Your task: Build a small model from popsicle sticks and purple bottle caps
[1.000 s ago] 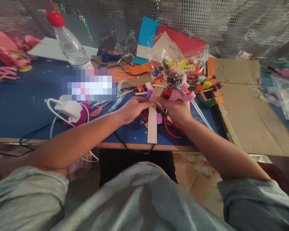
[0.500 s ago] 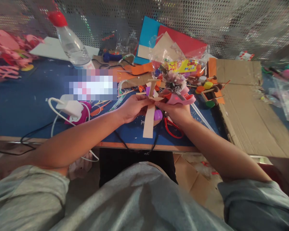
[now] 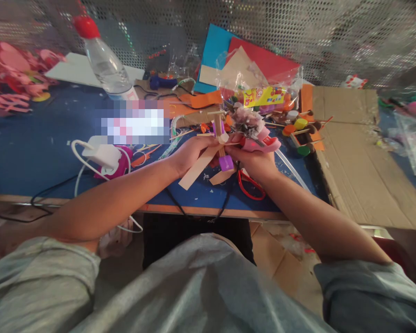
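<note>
Swinging leftward since a moment ago, the flat tan paper strip (image 3: 199, 169) is slanting left of the red-handled scissors (image 3: 250, 190). Nearly closed, my left hand (image 3: 191, 155) is pinching it; my right hand (image 3: 255, 159) is gripping the slim wooden stick with purple blocks (image 3: 219, 122), fingers partly hidden. I should be keeping the strip taut.

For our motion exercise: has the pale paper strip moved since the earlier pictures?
Yes: the paper strip swung its lower end left, away from the red scissors.
</note>
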### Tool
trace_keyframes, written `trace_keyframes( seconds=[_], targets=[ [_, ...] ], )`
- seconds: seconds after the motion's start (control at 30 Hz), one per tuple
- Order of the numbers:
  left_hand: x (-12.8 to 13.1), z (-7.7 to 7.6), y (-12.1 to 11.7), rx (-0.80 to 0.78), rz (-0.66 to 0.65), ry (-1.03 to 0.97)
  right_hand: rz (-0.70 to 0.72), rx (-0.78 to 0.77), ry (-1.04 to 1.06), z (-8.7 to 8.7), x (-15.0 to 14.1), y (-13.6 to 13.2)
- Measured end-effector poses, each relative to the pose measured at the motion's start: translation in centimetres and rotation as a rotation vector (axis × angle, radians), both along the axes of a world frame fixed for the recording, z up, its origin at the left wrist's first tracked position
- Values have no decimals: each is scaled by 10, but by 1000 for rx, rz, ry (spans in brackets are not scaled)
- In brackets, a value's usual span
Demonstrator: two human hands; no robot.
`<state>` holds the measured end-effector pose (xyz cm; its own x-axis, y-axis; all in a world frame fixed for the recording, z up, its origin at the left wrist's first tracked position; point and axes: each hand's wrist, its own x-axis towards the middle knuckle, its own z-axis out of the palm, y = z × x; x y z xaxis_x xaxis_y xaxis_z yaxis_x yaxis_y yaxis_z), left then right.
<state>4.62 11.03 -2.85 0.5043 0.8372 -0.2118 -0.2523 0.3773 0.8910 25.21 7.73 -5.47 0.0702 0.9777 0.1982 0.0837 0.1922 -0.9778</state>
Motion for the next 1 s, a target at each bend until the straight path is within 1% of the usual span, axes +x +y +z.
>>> trace_keyframes(
  seconds=[0.1, 0.2, 0.33, 0.4, 0.53, 0.6, 0.73, 0.83, 0.93, 1.0],
  targets=[
    [1, -1, 1, -46, -2, 12, -51, 2, 46, 0, -1, -2],
    [3, -4, 1, 11, 48, 40, -128, 15, 103, -8, 0, 2],
    [4, -6, 2, 69, 118, 47, -167, 81, 193, -22, 7, 18],
    [3, -5, 4, 85, 171, 57, -175, 108, 202, -25, 12, 27],
    [1, -2, 8, 99, 321, 31, -275, 161, 229, -22, 20, 40],
    [0, -2, 10, 105, 361, 21, -323, 174, 225, -20, 24, 45],
    [0, -7, 10, 126, 340, 24, -394, 179, 181, -19, 28, 53],
    [0, -7, 9, 147, 315, 24, -441, 144, 209, -19, 29, 55],
    [0, -5, 10, 185, 356, 17, -448, 129, 258, -20, 33, 58],
    [-1, -2, 11, 209, 405, 29, -426, 166, 267, -21, 37, 61]
  ],
)
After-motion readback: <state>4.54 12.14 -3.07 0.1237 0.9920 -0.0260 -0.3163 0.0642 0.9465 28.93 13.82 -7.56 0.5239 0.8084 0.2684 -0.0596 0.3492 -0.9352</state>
